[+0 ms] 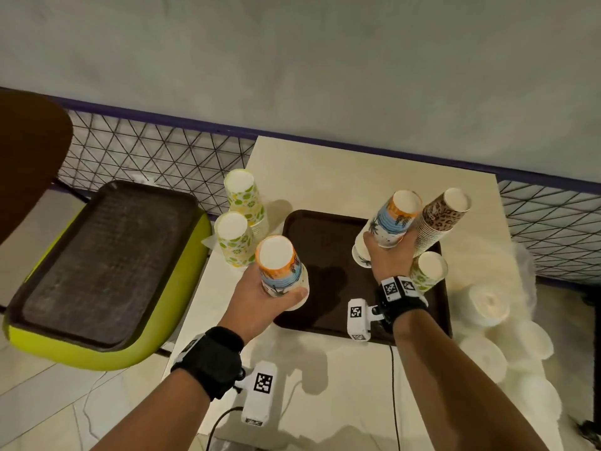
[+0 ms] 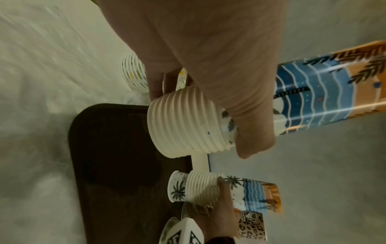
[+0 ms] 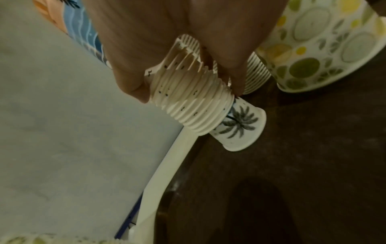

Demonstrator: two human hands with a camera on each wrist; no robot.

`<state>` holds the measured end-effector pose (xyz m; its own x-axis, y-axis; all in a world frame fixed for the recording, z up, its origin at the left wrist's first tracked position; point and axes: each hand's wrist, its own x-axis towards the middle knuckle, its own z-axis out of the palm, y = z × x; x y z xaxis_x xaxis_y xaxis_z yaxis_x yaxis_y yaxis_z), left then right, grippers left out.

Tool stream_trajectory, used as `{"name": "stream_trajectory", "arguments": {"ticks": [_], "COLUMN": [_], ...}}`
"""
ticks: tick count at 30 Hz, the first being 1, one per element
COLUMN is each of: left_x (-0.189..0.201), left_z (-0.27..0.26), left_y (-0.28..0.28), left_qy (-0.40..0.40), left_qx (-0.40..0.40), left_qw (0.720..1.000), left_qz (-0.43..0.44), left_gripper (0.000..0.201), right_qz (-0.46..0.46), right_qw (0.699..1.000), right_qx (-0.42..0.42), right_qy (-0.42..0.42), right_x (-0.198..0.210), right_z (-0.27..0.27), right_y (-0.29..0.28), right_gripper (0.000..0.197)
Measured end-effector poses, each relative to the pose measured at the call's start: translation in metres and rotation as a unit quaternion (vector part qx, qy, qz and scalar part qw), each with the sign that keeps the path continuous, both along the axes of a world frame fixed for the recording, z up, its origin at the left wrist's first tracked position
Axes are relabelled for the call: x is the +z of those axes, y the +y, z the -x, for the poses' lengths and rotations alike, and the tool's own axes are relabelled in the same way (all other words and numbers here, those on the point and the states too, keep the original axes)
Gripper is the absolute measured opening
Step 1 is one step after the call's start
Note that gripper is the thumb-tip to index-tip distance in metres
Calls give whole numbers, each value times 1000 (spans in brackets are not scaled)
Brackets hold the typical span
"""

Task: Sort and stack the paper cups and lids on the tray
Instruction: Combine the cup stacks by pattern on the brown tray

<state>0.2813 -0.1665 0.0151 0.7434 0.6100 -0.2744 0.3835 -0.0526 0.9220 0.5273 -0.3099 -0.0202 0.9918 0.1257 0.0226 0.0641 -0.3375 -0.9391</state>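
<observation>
My left hand [image 1: 265, 296] grips a stack of upside-down beach-print paper cups [image 1: 279, 271] over the left edge of the brown tray [image 1: 325, 242]; the left wrist view shows its ribbed rims [image 2: 183, 122] just above the tray [image 2: 114, 165]. Farther right, my right hand [image 1: 387, 255] grips a second beach-print stack [image 1: 395, 219], tilted, its lowest cup sticking out [image 3: 240, 125] above the tray. Beside it a leopard-print stack [image 1: 439, 219] and a lime-print stack [image 1: 427, 271] stand on the tray's right side.
Two more lime-print stacks [image 1: 242, 200] [image 1: 234, 239] stand on the table left of the tray. White lids [image 1: 487, 304] lie piled on the table at the right. A second brown tray [image 1: 107, 255] rests on a green chair at the left. A wire fence runs behind.
</observation>
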Motion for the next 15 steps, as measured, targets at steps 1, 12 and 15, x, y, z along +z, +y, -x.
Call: {"name": "stream_trajectory", "arguments": {"ticks": [1,12,15], "left_x": [0,3,5], "left_z": [-4,-32,-36], "left_y": [-1,-8,-8], "left_qy": [3,6,2], "left_qx": [0,-12,-21], "left_qw": [1000,1000,1000], "left_qz": [2,3,1], "left_gripper": [72,66,65], "right_qz": [5,57,91], "right_qw": [1000,990,985], "right_qx": [7,62,45], "right_qy": [12,112,139], "right_x": [-7,-29,-20], "right_z": [-1,-6,9], "right_y": [1,0,-11], "right_gripper": [84,100,103]}}
